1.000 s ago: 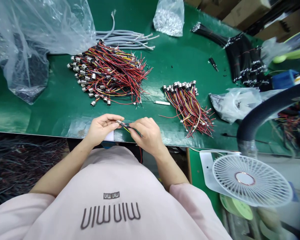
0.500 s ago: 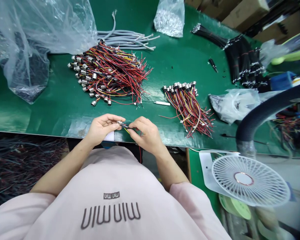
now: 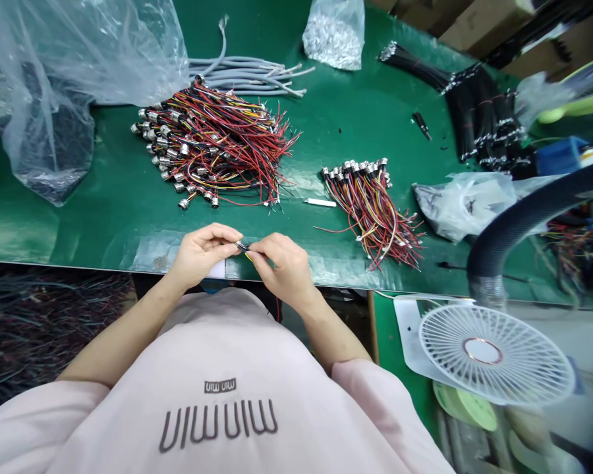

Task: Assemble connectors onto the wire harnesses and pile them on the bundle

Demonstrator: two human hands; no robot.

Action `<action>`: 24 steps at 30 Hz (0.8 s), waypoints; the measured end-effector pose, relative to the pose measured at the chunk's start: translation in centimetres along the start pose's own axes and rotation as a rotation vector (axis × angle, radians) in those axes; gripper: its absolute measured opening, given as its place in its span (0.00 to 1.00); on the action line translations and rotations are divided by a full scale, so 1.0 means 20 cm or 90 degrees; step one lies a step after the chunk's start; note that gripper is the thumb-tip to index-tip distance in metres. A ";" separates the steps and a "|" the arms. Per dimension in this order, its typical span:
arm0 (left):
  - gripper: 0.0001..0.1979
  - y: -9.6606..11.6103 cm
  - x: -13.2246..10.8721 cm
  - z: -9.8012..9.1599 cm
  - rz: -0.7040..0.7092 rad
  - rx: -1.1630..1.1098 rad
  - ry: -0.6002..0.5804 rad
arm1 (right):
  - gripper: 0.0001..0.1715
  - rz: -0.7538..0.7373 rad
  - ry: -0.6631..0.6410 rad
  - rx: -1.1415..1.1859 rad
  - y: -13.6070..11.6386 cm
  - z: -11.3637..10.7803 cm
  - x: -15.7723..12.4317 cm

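Note:
Between thumb and fingers, my left hand [image 3: 203, 251] pinches the metal end of a wired connector [image 3: 242, 246] near the table's front edge. My right hand [image 3: 285, 266] is closed on the connector's wires, just behind the metal end. Black and yellow strands show between the hands, and a red wire hangs below the right one. The fingertips hide most of the connector. Beyond my hands lies a large pile of connectors with red, black, yellow and white wires [image 3: 232, 145]. A smaller bunch of wired connectors [image 3: 375, 210] rests to the right, beside a white pen-like stick [image 3: 319, 202].
Grey cables [image 3: 252, 76] and a large clear plastic bag [image 3: 54, 145] lie at the back left. A bag of small metal parts [image 3: 333, 39] and black wire bundles [image 3: 474, 112] are farther back. A white fan [image 3: 494, 355] with a thick black gooseneck [image 3: 518, 217] stands at right.
My right hand has moved slightly left along the wires, closer to the metal end and my left hand. Less of the wires shows between them.

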State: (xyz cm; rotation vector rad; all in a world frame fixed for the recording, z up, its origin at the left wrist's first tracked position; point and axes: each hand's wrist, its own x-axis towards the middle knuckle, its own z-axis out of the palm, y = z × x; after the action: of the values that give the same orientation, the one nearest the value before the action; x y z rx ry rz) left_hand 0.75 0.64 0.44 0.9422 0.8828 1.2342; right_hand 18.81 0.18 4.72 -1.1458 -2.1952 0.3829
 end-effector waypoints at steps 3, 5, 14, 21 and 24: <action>0.07 0.00 0.00 0.00 0.015 -0.002 0.013 | 0.06 0.022 0.001 0.052 0.00 0.00 0.00; 0.07 0.00 -0.01 0.00 0.016 -0.005 0.012 | 0.04 0.052 -0.010 0.093 0.00 -0.02 -0.01; 0.06 -0.01 -0.01 0.00 0.072 0.084 -0.005 | 0.09 0.047 -0.008 0.032 0.01 -0.03 -0.01; 0.06 -0.01 -0.01 0.00 0.073 0.110 0.011 | 0.12 0.005 -0.030 -0.022 -0.01 0.01 0.01; 0.07 0.00 -0.01 0.00 0.049 0.090 0.010 | 0.09 -0.011 -0.058 0.026 0.00 -0.05 0.02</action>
State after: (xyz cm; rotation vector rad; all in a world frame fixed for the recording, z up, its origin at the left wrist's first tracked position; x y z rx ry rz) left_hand 0.81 0.41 0.39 1.0883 0.9633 1.2595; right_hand 19.29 0.56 5.71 -1.1072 -2.2627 0.4795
